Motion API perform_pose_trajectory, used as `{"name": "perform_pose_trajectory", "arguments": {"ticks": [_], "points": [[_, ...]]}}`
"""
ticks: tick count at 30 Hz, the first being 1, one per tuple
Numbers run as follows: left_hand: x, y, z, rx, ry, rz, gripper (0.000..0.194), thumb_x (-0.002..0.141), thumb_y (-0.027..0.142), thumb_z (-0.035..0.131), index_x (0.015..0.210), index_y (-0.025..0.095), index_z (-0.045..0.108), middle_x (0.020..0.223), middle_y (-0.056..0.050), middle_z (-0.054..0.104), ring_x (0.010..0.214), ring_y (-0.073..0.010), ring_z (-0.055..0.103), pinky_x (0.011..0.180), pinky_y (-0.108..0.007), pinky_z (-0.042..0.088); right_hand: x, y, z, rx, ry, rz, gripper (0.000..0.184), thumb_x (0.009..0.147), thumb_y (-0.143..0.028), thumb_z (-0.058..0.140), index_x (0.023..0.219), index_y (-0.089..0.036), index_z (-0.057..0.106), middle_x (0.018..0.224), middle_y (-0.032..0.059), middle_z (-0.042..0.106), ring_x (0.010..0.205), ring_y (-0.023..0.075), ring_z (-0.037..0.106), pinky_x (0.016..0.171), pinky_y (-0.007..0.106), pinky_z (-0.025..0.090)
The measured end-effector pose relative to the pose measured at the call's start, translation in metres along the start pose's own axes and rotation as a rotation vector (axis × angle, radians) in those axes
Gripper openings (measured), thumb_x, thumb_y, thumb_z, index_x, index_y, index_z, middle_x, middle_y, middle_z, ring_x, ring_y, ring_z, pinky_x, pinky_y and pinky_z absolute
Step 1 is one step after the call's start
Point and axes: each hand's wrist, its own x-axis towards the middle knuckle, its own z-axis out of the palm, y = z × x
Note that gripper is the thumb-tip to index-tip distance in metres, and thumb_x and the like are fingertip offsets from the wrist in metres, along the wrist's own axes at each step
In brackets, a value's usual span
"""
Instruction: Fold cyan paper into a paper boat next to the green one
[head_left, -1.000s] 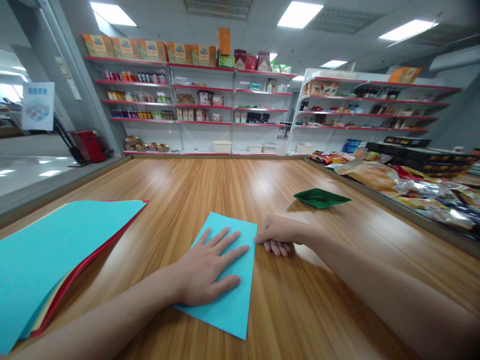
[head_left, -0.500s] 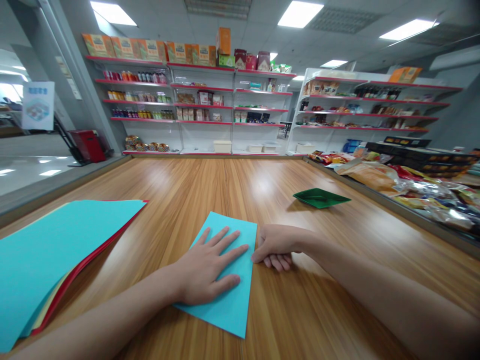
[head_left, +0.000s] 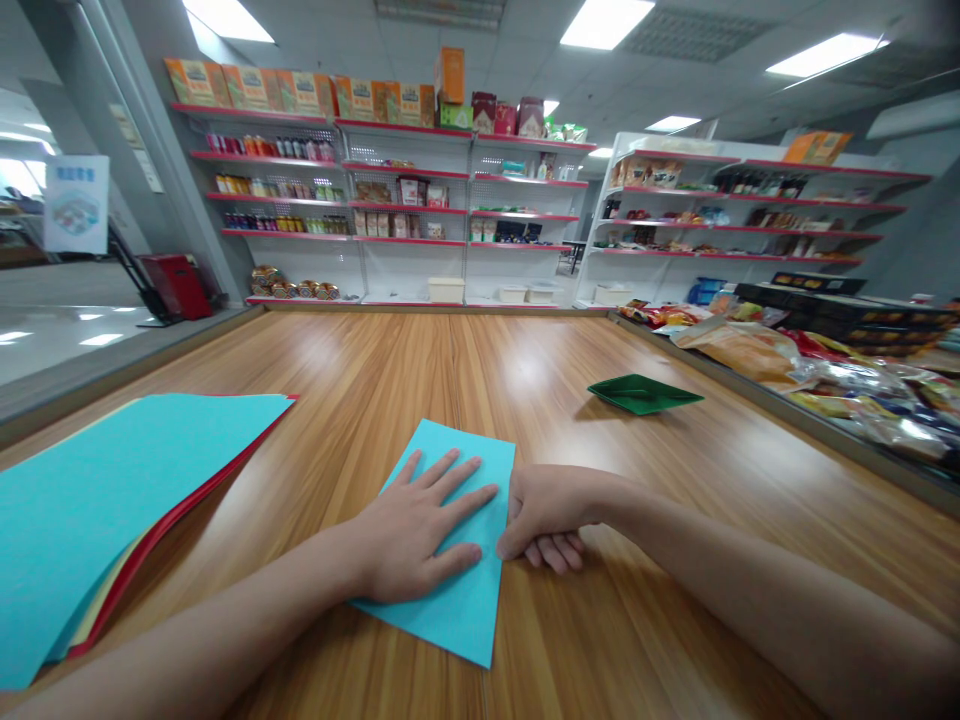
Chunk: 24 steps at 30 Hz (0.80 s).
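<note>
A sheet of light-blue paper (head_left: 457, 630), seemingly folded, lies flat on the wooden table before me. My left hand (head_left: 420, 535) rests palm down on it, fingers spread and pressing it to the tabletop. At the paper's right edge is my right hand (head_left: 551, 515), its fingers curled in. The tip of its thumb touches that edge, and the other fingers lie low over the wood beside it. Farther off to the right sits a folded green paper shape (head_left: 646, 395), pointed at both ends, which neither hand touches.
At the left lies a stack of coloured sheets (head_left: 135, 500), blue on top with cream and red below. Bagged snacks (head_left: 757, 350) and black boxes (head_left: 840, 310) crowd beyond the table's right edge. Stocked shelves (head_left: 409, 210) stand past the far edge.
My right hand has slid a little toward me along the paper's right edge. My left hand and the paper keep their places.
</note>
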Motion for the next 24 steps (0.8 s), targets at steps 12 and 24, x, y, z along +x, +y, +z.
{"name": "perform_pose_trajectory", "arguments": {"ticks": [12, 24], "points": [[-0.001, 0.000, 0.000, 0.003, -0.014, -0.011, 0.064, 0.089, 0.063, 0.024, 0.145, 0.033, 0.018, 0.153, -0.006, 0.010, 0.138, -0.0355, 0.004, 0.105, -0.064, 0.008, -0.007, -0.018, 0.020, -0.024, -0.168, -0.023, 0.028, 0.069, -0.037, 0.062, 0.055, -0.013, 0.059, 0.043, -0.0036, 0.057, 0.033, 0.0079, 0.052, 0.033, 0.015, 0.040], [0.000, -0.001, 0.002, -0.014, 0.010, 0.006, 0.062, 0.089, 0.062, 0.027, 0.144, 0.034, 0.019, 0.153, -0.006, 0.012, 0.138, -0.0357, 0.005, 0.105, -0.063, 0.009, -0.012, -0.027, 0.038, -0.062, -0.216, -0.013, 0.028, 0.069, -0.037, 0.063, 0.054, -0.014, 0.059, 0.044, -0.0043, 0.056, 0.036, 0.0078, 0.052, 0.037, 0.016, 0.041]]}}
